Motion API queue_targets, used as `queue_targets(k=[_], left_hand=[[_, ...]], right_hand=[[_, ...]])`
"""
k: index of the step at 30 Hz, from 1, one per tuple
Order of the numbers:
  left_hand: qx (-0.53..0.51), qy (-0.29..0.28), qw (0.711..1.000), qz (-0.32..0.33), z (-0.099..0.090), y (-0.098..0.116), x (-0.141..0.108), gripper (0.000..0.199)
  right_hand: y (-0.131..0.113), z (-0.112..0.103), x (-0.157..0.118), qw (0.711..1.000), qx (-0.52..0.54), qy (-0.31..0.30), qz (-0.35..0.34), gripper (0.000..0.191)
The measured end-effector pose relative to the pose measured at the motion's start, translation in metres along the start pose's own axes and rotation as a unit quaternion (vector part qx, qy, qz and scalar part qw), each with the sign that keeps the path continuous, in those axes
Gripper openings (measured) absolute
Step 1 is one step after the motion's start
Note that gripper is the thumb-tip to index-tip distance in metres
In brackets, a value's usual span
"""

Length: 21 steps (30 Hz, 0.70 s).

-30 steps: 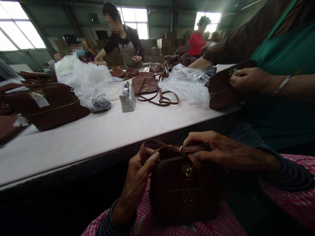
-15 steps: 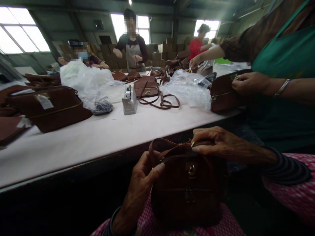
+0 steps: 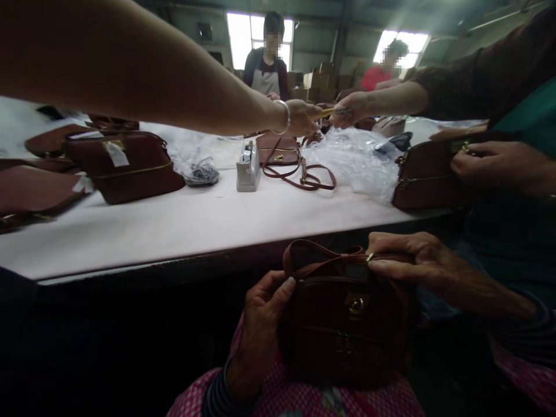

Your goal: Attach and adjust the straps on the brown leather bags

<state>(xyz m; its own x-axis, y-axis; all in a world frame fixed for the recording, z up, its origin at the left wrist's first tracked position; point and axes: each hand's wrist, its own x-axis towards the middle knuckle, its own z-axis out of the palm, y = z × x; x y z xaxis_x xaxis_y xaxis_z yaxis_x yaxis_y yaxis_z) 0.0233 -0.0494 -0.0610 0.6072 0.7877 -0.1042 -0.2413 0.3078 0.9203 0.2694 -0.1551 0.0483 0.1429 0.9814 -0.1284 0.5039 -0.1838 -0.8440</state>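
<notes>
A dark brown handbag (image 3: 321, 313) with a gold clasp and two zip pulls on its front rests upright on my lap. My left hand (image 3: 264, 318) grips its upper left corner, thumb in front and fingers behind. Along the top edge, my right hand (image 3: 417, 263) pinches the bag's strap (image 3: 345, 256) near a small metal ring. The strap loops up above the bag between both hands. Much of the bag's lower part lies in shadow.
A white table (image 3: 182, 217) spans ahead, bearing brown bags (image 3: 130, 168), a tape dispenser (image 3: 247, 171), a strapped bag (image 3: 278, 152) and crumpled clear plastic (image 3: 347, 162). A co-worker's arm (image 3: 195, 87) crosses from the left. At right, another co-worker's hand (image 3: 499, 165) holds a bag (image 3: 421, 174).
A co-worker's bare arm has come in from the left, meeting the right-hand co-worker's hand at a thin yellow object. The view has turned left; my hands keep their hold on the bag.
</notes>
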Motion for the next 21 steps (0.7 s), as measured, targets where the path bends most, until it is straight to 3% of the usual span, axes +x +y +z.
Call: queue_targets(k=[8,14,21], left_hand=[[-0.067,-0.016,0.997,-0.038,-0.014,0.003,0.005,0.022],[-0.119,-0.117,0.984,-0.07,-0.02,0.018,0.012,0.032],[-0.184,-0.171,0.955,-0.159,-0.019,0.029,0.024,0.051]], right_hand=[[0.008,0.008,0.013,0.999,-0.001,-0.038,0.011,0.038],[0.003,0.008,0.014,0.999,-0.027,-0.02,0.006,0.036],[-0.003,0.014,0.013,0.996,-0.069,-0.019,-0.05,0.034]])
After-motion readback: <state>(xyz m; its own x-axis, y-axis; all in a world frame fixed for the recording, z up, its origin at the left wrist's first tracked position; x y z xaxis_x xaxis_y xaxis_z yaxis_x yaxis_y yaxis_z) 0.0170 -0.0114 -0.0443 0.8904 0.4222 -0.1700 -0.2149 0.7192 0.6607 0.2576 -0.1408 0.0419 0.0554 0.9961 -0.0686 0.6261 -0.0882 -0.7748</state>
